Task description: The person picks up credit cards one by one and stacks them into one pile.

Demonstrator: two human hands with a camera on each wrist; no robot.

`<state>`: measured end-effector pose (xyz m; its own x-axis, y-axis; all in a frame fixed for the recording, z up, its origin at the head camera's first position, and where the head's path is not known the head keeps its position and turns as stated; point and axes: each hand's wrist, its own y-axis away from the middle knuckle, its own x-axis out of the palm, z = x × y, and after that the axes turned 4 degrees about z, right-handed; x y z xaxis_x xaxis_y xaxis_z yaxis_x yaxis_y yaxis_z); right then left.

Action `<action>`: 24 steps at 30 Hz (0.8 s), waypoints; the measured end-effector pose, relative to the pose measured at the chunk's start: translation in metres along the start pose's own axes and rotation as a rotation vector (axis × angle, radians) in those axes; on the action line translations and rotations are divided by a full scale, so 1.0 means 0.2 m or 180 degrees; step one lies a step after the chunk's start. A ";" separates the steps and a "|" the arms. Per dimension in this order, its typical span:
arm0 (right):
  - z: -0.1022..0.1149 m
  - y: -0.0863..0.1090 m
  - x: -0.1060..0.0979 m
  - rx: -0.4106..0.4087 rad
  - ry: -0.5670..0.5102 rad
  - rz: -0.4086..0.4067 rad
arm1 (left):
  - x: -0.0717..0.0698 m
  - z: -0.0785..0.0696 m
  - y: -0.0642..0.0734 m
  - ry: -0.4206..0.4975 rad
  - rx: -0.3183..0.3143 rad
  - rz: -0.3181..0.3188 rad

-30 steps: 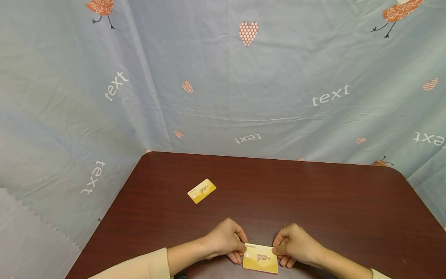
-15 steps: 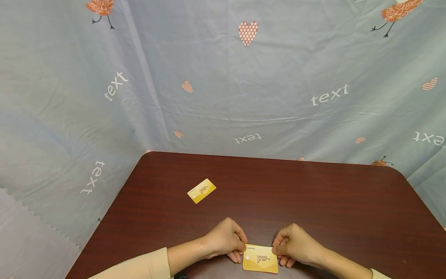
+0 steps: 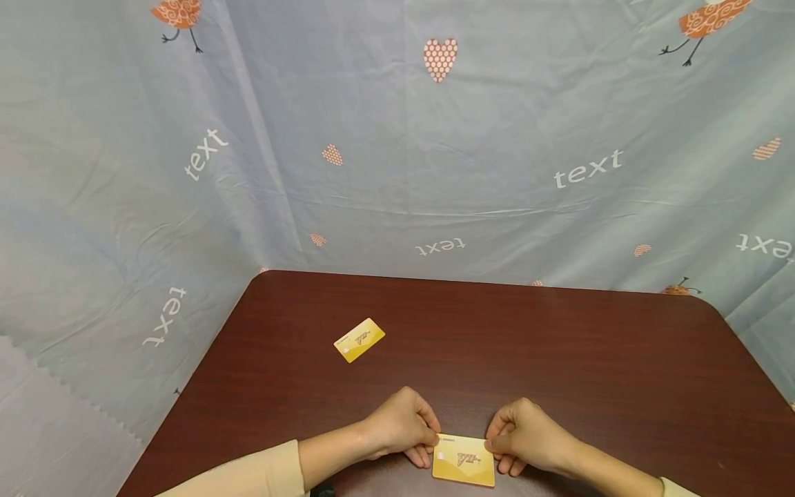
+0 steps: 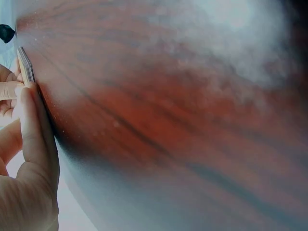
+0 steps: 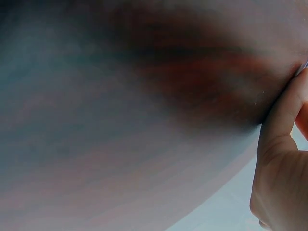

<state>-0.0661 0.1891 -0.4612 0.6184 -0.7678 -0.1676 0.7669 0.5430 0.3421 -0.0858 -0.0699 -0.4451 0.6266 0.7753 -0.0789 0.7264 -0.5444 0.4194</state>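
A small stack of yellow cards (image 3: 463,469) lies near the front of the table, the top one printed with a dark logo and a pale chip. My left hand (image 3: 402,424) grips its left side, thumb at the upper left corner. On the opposite side my right hand (image 3: 531,438) holds the upper right corner between thumb and fingers. Seen edge-on in the left wrist view, the stack (image 4: 26,67) shows several layers close over the tabletop. The right wrist view has my right hand (image 5: 284,159) at its right border, where the cards are mostly hidden.
A single yellow card (image 3: 359,340) lies askew farther back, left of centre on the dark red-brown table (image 3: 559,345). A light blue curtain (image 3: 497,138) with hearts and lettering hangs behind the table and along its left side.
Half a second ago the cards' top edges looked slightly fanned; now they line up more evenly. Both hands have stayed almost in place, and the single card has not moved.
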 end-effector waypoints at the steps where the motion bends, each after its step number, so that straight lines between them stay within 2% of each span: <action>1: 0.00 0.00 0.00 0.0000 0.0022 0.0008 | -0.01 0.00 0.00 0.0001 0.0013 0.0005; 6: 0.03 -0.02 -0.03 -0.0106 0.0332 -0.0002 | -0.06 -0.03 0.02 0.0004 0.0117 0.0039; 12: 0.11 -0.05 -0.07 -0.0262 0.0712 -0.0100 | -0.13 -0.09 0.06 -0.0069 0.0236 -0.0018; 24: 0.28 -0.16 -0.11 -0.0432 0.0709 -0.0215 | -0.23 -0.15 0.13 -0.0247 0.0398 -0.0242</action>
<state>-0.1133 0.1689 -0.4162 0.5760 -0.7182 -0.3904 0.8145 0.5452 0.1986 -0.1052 -0.1100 -0.4028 0.5850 0.7913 -0.1777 0.7989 -0.5246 0.2941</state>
